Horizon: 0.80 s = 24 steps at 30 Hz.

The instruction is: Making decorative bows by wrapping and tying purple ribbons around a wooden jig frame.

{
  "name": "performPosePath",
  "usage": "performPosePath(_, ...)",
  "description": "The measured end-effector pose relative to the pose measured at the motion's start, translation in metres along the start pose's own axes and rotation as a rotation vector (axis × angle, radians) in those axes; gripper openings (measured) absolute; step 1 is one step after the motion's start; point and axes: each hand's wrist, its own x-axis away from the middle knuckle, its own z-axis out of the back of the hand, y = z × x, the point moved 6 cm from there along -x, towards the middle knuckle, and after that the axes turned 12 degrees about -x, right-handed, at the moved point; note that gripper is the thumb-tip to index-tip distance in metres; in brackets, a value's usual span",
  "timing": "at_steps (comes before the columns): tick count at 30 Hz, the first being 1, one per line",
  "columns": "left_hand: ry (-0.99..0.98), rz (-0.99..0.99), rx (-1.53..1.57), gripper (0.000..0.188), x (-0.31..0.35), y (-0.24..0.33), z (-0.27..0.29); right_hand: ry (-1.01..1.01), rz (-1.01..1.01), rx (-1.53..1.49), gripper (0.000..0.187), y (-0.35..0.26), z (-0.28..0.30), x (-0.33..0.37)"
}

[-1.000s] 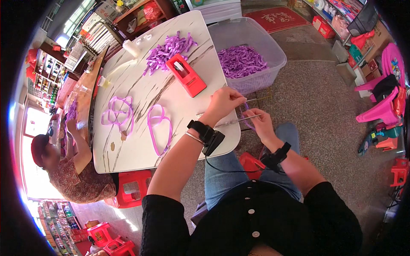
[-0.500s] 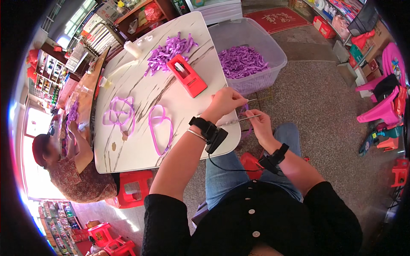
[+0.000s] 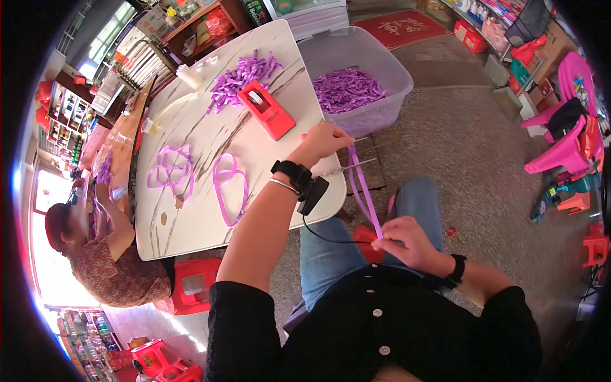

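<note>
Beyond the table's right edge, a purple ribbon (image 3: 366,191) runs between my two hands, drawn out straight in a narrow loop. My left hand (image 3: 323,141) pinches its upper end near the table corner. Closer to my body, above my lap, my right hand (image 3: 407,243) grips the lower end between thumb and fingers. A thin metal rod (image 3: 351,168) sticks out from the table edge just below my left hand, and the ribbon crosses it. Two loose loops of ribbon, one tangled (image 3: 172,170) and one longer (image 3: 230,188), lie on the marble-patterned table (image 3: 270,172).
A red tape dispenser (image 3: 267,111) stands beside a heap of folded purple ribbon pieces (image 3: 242,79). Past the table edge is a clear plastic bin (image 3: 394,89) holding many more pieces. At the left, another person (image 3: 114,261) handles purple ribbon. A red stool (image 3: 194,283) stands below the table.
My right hand has moved from beside the rod down toward my lap, stretching the ribbon out. My left hand stays near the table corner. The view has shifted slightly.
</note>
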Motion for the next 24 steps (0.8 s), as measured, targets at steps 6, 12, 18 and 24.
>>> performPosePath(6, -0.056, 0.002, 0.006, 0.030, -0.005, -0.011, -0.004, -0.057, 0.204, 0.273, 0.010, -0.037, -0.010, 0.044)
performPosePath(12, -0.020, -0.035, 0.061, 0.027, -0.008, -0.009, -0.005, -0.079, 0.127, 0.276, 0.013, -0.034, -0.013, 0.071)
performPosePath(18, -0.014, 0.011, 0.052, 0.026, -0.006, -0.009, -0.004, -0.044, 0.027, 0.128, 0.010, -0.013, -0.018, 0.082)
performPosePath(24, 0.027, 0.001, 0.011, 0.028, -0.005, -0.012, -0.007, -0.068, -0.023, 0.022, 0.011, -0.004, -0.022, 0.084)
